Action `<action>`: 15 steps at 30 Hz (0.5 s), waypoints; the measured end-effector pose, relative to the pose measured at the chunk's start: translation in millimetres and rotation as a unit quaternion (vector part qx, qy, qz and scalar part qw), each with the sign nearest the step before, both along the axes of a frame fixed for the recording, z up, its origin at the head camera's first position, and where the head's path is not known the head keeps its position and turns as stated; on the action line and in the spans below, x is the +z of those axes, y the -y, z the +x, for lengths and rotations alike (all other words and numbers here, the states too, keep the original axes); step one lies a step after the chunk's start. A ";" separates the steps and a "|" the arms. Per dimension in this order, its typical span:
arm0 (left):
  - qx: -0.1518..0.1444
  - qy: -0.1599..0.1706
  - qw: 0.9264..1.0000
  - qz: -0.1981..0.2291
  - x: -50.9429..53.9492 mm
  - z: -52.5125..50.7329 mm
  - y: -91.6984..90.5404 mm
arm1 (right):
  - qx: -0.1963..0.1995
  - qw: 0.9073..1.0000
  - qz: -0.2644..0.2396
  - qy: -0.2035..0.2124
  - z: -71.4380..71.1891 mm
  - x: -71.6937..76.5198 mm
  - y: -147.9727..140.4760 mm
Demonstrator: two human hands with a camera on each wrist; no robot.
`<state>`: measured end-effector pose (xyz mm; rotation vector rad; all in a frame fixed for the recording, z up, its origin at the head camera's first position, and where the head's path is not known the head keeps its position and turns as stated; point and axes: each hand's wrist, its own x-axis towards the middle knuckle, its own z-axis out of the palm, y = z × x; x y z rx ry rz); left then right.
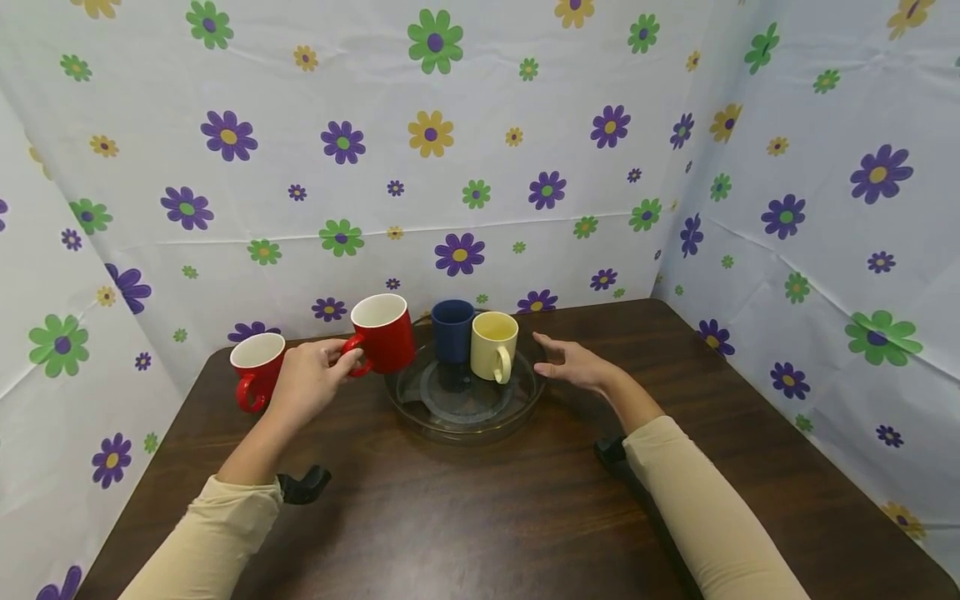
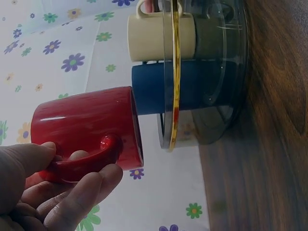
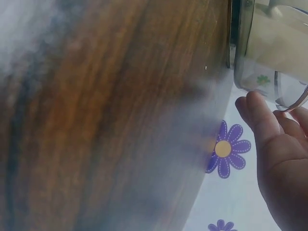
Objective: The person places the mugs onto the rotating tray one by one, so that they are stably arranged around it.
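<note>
My left hand (image 1: 307, 377) grips a red mug (image 1: 392, 340) by its handle, thumb and fingers around it. That mug is off the table, at the left rim of a round clear glass dish (image 1: 480, 432). Inside the dish a dark blue mug (image 1: 453, 335) and a pale yellow mug (image 1: 491, 343) stand upright side by side. The left wrist view shows the held red mug (image 2: 86, 120) beside the glass wall. My right hand (image 1: 577, 363) is at the dish's right side with extended fingers, holding nothing; whether its fingertips touch the glass I cannot tell.
Left of my left hand, a second red mug (image 1: 258, 367) stands on the dark wooden table (image 1: 450, 525). Flower-patterned white sheets (image 1: 300, 150) hang behind the table and along both sides. Black straps or mounts (image 1: 303, 485) sit by the wrists.
</note>
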<state>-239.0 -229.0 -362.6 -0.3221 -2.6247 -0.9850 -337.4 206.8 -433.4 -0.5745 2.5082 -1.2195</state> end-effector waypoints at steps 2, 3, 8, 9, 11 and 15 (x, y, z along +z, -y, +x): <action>-0.004 0.000 1.000 0.003 -1.7 -0.4 -1.6 | -0.001 1.000 -0.001 0.001 0.0 -1.3 -0.1; -0.005 0.000 1.000 0.005 -2.3 -0.4 -2.5 | -0.002 1.000 0.000 0.001 0.5 -1.6 -0.1; -0.011 -0.002 1.000 0.009 -4.0 -1.1 -7.5 | 0.000 1.000 -0.003 0.001 1.9 -1.6 -1.4; -0.013 -0.005 1.000 0.007 -4.5 -1.3 -8.5 | 0.000 1.000 -0.003 0.001 2.3 -1.4 -1.5; -0.017 -0.008 1.000 0.004 -6.3 -1.9 -9.9 | 0.000 1.000 -0.003 0.000 2.6 -0.7 -1.2; -0.025 -0.013 1.000 0.000 -10.6 -3.7 -12.6 | 0.003 1.000 0.003 -0.007 2.3 -0.3 -0.3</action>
